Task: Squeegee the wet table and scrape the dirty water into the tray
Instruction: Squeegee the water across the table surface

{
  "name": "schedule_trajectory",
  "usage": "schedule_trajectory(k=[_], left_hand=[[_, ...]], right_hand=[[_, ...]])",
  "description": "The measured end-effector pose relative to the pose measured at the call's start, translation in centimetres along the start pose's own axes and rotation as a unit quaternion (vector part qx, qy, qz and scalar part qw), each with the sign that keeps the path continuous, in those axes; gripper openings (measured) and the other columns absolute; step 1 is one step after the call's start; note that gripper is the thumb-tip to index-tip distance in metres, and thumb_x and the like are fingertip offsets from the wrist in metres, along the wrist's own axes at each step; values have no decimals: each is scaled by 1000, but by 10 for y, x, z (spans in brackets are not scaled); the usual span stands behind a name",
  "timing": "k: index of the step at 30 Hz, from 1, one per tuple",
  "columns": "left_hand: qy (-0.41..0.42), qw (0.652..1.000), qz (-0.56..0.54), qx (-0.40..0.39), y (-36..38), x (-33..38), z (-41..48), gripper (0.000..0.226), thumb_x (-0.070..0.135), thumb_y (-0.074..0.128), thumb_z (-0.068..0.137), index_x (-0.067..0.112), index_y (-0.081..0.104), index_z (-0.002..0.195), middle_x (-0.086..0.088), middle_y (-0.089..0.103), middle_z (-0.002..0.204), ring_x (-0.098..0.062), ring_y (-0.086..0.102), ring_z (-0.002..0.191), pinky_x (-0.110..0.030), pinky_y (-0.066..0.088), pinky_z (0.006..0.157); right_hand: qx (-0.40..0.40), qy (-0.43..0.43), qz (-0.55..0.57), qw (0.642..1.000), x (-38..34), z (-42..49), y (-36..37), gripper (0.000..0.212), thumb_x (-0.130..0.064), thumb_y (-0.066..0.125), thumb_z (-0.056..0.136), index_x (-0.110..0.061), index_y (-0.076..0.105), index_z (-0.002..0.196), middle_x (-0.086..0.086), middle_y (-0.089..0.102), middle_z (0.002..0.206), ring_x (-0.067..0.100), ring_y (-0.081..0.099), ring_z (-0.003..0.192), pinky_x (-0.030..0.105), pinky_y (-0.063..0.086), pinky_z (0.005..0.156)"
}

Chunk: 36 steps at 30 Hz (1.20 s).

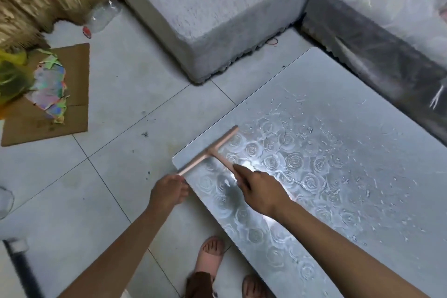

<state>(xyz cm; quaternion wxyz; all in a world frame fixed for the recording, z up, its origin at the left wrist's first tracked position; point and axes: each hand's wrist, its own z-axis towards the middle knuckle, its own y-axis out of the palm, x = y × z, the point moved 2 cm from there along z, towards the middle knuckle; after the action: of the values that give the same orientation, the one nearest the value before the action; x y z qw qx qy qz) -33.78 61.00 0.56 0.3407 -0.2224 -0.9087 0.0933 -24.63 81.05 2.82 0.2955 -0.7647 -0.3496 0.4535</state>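
Two hands: both on the squeegee.
Right hand: curled round the handle, to press the blade along the wet table at its left edge.
Left hand: fingers curled at the blade's near tip, seemingly steadying it.
Tray: not in sight.

One squeegee, one table, two hands, two sofa blocks, one cardboard sheet.

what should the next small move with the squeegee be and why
Probably lift the squeegee and set its blade down farther right on the table, then pull back. The blade already lies at the table's left edge, right hand gripping the handle, left hand at its near end, while water droplets cover the surface to the right.
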Motion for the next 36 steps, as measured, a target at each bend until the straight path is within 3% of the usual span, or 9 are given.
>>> schedule_trajectory(k=[3, 7, 11, 15, 22, 26, 30, 33, 36], left_hand=[[63, 987, 140, 51, -12, 2, 37, 21, 7, 44, 93, 11, 62, 102, -19, 66, 102, -35, 63, 92, -39, 53, 83], [122, 951, 281, 41, -15, 7, 71, 36, 11, 46, 94, 7, 54, 129, -19, 60, 119, -35, 55, 109, -35, 43, 87], [147, 923, 355, 9, -11, 4, 90, 45, 5, 47, 92, 2, 45, 137, -20, 46, 137, -33, 41, 127, -37, 34, 102], [168, 892, 415, -60, -7, -1, 100, 56, 5, 39, 94, 8, 28, 149, -7, 17, 159, -24, 19, 144, -31, 22, 113], [172, 863, 461, -112, -4, 1, 107, 63, 5, 37, 92, 8, 16, 152, -4, 10, 161, -18, 15, 146, -32, 25, 114], [161, 869, 459, -88, -11, 9, 116, 61, 8, 38, 93, 14, 22, 151, -4, 28, 156, -23, 34, 138, -28, 29, 107], [147, 878, 447, -86, -16, 13, 119, 60, 7, 41, 91, 20, 33, 149, -8, 46, 146, -29, 46, 128, -30, 37, 100], [155, 866, 465, -93, -15, 17, 119, 58, 7, 42, 91, 18, 34, 148, -12, 48, 143, -30, 47, 127, -30, 39, 99], [169, 833, 518, -93, -13, 19, 118, 55, 8, 40, 91, 15, 34, 146, -14, 53, 135, -31, 51, 120, -32, 42, 95]], right_hand=[[-1, 3, -10, 1000, -14, 34, 10, 33, -33, 31, 100, -28, 41, 131, 15, 62, 102, 36, 59, 88, 37, 46, 69], [-3, 22, -46, 999, -14, 53, 21, 38, -30, 35, 97, -33, 34, 135, 14, 58, 97, 34, 60, 86, 33, 39, 64], [-11, 49, -70, 996, 5, 28, 25, 46, -34, 37, 96, -41, 27, 140, 8, 56, 93, 34, 61, 84, 33, 37, 62], [-12, 79, -85, 993, 25, -12, 19, 49, -34, 35, 96, -45, 23, 142, 5, 57, 91, 32, 63, 82, 34, 40, 61], [-43, 141, -150, 978, 36, -60, -20, 43, -43, 24, 99, -54, 14, 140, -6, 54, 87, 21, 63, 85, 32, 38, 62], [-31, 83, -153, 984, 7, -33, -40, 48, -37, 32, 97, -51, 9, 137, -2, 49, 80, 27, 61, 78, 34, 35, 58], [-49, 31, -154, 986, -35, 31, -23, 42, -25, 40, 94, -38, 30, 132, 8, 51, 84, 34, 60, 82, 33, 32, 59], [-51, 26, -172, 983, -41, 51, -12, 40, -21, 41, 93, -29, 36, 132, 12, 57, 91, 34, 60, 83, 33, 31, 60], [-50, 45, -176, 982, -17, 28, -8, 49, -21, 40, 93, -35, 27, 138, 11, 58, 93, 34, 61, 83, 33, 33, 59]])
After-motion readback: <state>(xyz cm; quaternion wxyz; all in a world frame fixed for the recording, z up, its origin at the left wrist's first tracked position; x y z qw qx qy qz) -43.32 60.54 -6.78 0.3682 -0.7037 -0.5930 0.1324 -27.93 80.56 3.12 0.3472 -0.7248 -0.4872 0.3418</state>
